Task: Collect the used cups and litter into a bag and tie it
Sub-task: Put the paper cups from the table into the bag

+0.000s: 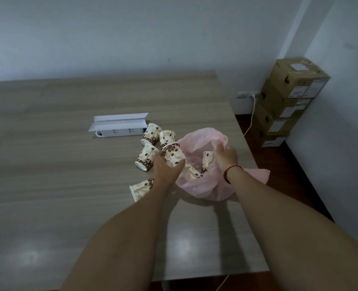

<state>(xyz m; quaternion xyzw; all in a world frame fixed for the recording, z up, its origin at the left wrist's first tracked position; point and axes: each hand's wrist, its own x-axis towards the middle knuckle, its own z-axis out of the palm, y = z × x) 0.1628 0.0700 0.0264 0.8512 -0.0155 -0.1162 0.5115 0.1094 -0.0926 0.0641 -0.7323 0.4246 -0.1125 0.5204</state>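
The left hand (163,169) is clasped round one paper cup (173,156), held at the left rim of the bag (201,185); the right hand (226,157) pinches the bag's far edge and lifts it so the mouth gapes open; a thin red cord bracelet (231,171) circles that wrist.

The bag is one thin, pale pink plastic sack, crinkled and half see-through, slumped on the right side of the table (48,143) near its edge; inside it I can make out two bagged cups (207,161), though the film blurs them and there may be more underneath.

Four loose cups (145,157) sit on the tabletop just left of the bag; three cluster beyond the left hand, and the fourth, a tipped cup (141,189), lies on its side beside the left forearm with its mouth to the left. All are the same tapered paper sort: cream, with a brown coffee-bean print.

The table is smooth, pale wood-grain laminate with a dull sheen; behind the cups rests one white power strip (121,132), long and rectangular, in an opened white card box (119,120).

Off in the corner stands one stack of brown cardboard cartons (287,101), about four high; a white cable (251,116) hangs from the wall socket (245,94) beside them.
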